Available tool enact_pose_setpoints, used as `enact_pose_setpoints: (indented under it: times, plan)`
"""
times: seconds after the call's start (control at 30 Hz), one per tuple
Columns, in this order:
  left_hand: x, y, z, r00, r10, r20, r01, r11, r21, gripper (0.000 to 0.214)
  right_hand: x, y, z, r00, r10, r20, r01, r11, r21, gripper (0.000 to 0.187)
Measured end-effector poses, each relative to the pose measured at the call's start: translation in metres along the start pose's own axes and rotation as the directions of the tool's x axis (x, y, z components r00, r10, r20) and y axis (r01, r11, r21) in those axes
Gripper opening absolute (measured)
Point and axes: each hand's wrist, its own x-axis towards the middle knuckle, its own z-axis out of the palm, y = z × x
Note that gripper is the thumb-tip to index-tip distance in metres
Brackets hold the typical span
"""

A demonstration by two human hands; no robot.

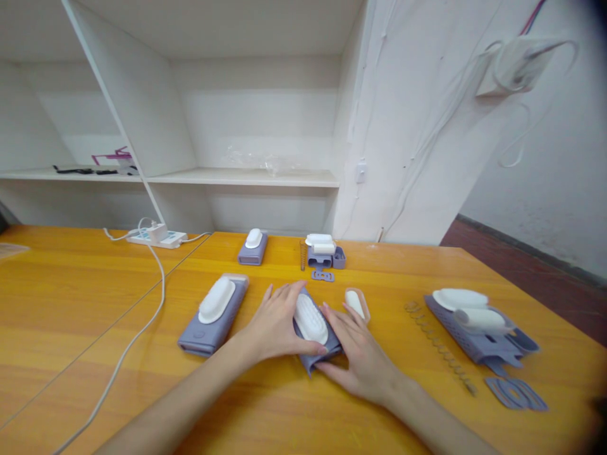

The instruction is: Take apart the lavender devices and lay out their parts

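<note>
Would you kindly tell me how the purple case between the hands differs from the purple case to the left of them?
The held case is gripped by the left hand and right hand; the left case lies untouched.
The held case's far end angles left, the left case's far end right.
The left case shows a pale far end, the held case a purple one.
Both carry a white oval part.

It looks like a workroom: purple cases point(215, 330) and loose springs point(441, 347) on a long worktop point(265, 417), a power strip point(174, 241), big white shelves point(246, 177).
</note>
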Motion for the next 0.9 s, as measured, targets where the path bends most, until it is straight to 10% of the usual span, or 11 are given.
enact_pose_setpoints:
  times: [0.27, 0.6, 0.73, 0.9]
  plan:
    - [0.007, 0.003, 0.006, 0.995, 0.094, -0.035, -0.094, 0.996, -0.007, 0.083, 0.001, 0.004, 0.001, 1.000, -0.022, 0.005, 0.022, 0.999, -0.034, 0.051]
    - [0.002, 0.006, 0.015, 0.994, -0.032, -0.104, 0.034, 0.999, 0.024, 0.069, -0.002, -0.008, 0.002, 0.997, 0.076, 0.025, -0.075, 0.997, -0.018, 0.096]
    - [0.002, 0.016, 0.015, 0.988, -0.081, -0.128, 0.099, 0.984, 0.145, 0.070, 0.004, -0.018, 0.005, 0.981, 0.189, -0.044, -0.189, 0.982, 0.001, 0.083]
    - [0.009, 0.015, -0.010, 0.992, 0.118, 0.042, -0.123, 0.984, 0.131, 0.058, 0.003, -0.016, 0.001, 0.982, 0.181, -0.047, -0.179, 0.982, 0.057, 0.076]
